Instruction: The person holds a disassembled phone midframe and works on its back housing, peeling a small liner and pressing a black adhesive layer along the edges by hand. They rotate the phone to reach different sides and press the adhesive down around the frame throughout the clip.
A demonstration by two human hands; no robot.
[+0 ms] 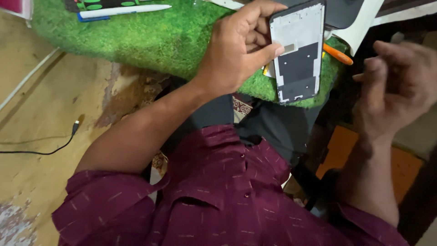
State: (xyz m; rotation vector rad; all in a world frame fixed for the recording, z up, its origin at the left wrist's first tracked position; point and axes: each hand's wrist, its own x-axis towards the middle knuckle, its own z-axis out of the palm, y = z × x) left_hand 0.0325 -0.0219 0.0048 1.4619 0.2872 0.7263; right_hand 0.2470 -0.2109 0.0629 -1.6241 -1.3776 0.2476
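Maroon shirt [218, 200] closest below. Left hand [239, 50] clamped on phone frame [298, 50], thumb pressed across its inner face, fingers behind its left edge. Frame held above green turf mat [150, 36], long axis near upright, bare inner side facing camera. Right hand [396, 86] apart to its right, fingers loosely curled, holding nothing visible, blurred. Orange tool [339, 54] just behind frame.

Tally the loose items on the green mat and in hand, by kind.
Phone frame panel, held in the left hand: 1
White pen with blue clip: 1
Orange-handled tool: 1
White tray or stand edge: 1
Total: 4
The right hand holds nothing that can be made out; it is blurred.
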